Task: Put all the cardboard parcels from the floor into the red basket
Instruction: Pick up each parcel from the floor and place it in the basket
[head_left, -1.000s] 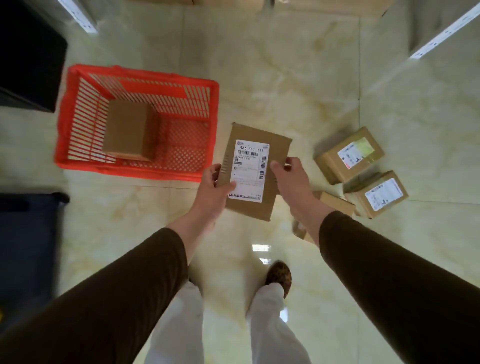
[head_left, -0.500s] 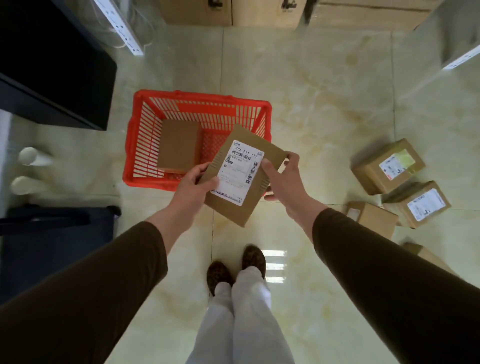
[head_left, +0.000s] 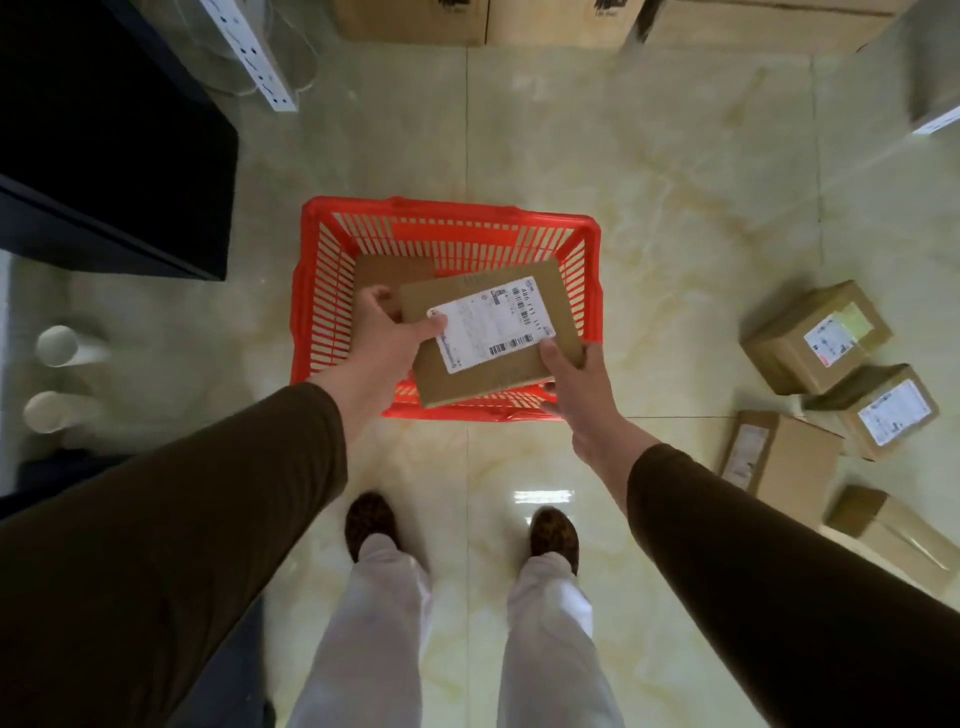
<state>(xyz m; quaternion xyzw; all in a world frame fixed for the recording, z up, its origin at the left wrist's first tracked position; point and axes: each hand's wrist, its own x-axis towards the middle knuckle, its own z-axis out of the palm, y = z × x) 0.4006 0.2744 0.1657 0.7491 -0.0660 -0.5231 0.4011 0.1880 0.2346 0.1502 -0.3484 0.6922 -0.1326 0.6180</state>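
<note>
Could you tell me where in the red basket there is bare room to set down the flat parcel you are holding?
In the red basket, the right half looks bare, from the far slatted wall to the right wall. The left side is crowded: a plain parcel lies there, beside the left hand. The flat parcel, also held by the right hand, hangs over the free half.

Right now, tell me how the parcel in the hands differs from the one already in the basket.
The held parcel shows a white label on top; the basket parcel shows plain cardboard. The held parcel is gripped by the left hand and right hand above the basket; the basket parcel lies inside it, half hidden. Both are brown cardboard.
</note>
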